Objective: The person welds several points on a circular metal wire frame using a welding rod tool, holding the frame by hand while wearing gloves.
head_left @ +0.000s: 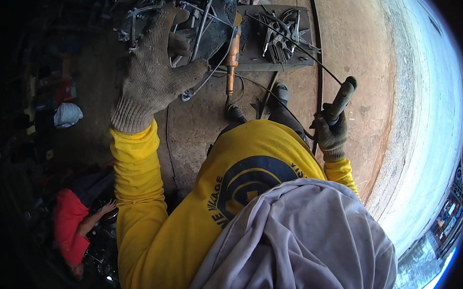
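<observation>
Wraps right grip (331,131) round cylindrical handle (342,100), two o'clock; spreads knit-gloved left grip (155,73), eleven o'clock, perhaps against metal tubing (203,26).

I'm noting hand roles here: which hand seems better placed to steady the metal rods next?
Probably the left. The left hand is beside the metal rods, fingers spread; the right hand is farther off, gripping a tubular tool with a long thin rod.
</observation>
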Demonstrator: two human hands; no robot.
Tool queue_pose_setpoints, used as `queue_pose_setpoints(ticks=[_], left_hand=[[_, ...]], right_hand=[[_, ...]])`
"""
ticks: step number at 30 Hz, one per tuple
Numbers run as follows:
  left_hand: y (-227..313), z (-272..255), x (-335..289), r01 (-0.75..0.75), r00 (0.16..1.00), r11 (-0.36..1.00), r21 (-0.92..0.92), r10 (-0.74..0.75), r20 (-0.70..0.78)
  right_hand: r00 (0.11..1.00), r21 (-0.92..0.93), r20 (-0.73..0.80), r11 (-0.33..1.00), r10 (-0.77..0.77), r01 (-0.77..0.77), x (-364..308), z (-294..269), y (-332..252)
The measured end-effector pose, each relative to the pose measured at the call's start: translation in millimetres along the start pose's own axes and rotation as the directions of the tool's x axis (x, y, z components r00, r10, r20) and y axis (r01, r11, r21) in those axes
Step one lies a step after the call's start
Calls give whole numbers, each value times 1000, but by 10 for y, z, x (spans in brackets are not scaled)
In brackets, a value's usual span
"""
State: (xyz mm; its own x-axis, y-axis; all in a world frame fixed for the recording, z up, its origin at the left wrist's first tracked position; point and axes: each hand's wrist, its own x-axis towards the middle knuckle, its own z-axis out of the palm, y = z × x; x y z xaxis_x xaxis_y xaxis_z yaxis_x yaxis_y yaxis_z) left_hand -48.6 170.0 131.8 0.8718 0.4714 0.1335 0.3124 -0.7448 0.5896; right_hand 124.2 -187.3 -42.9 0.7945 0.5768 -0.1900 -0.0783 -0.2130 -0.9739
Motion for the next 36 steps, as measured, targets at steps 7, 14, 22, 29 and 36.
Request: queue_pose_setpoints(ticks=[7, 14, 22, 29, 36], left_hand=[[22, 96, -370, 6, 998, 1000, 2, -7, 59], [-86, 306, -701, -157, 988, 947, 280, 153, 37], [-340, 569, -1121, -296, 952, 769, 567, 285, 111], [-344, 686, -1210, -296, 949, 766, 571, 303, 86], [-270, 676, -1167, -308, 946, 788, 533, 310, 89]], right_hand=[[996, -74, -74, 996, 50, -55, -375, 160, -57], [996, 17, -19, 996, 90, -90, -403, 199, -142], [991, -249, 127, 969, 30, 3, -328, 77, 36], [995, -151, 92, 988, 44, -29, -386, 98, 101], [997, -129, 53, 990, 54, -47, -394, 134, 27]])
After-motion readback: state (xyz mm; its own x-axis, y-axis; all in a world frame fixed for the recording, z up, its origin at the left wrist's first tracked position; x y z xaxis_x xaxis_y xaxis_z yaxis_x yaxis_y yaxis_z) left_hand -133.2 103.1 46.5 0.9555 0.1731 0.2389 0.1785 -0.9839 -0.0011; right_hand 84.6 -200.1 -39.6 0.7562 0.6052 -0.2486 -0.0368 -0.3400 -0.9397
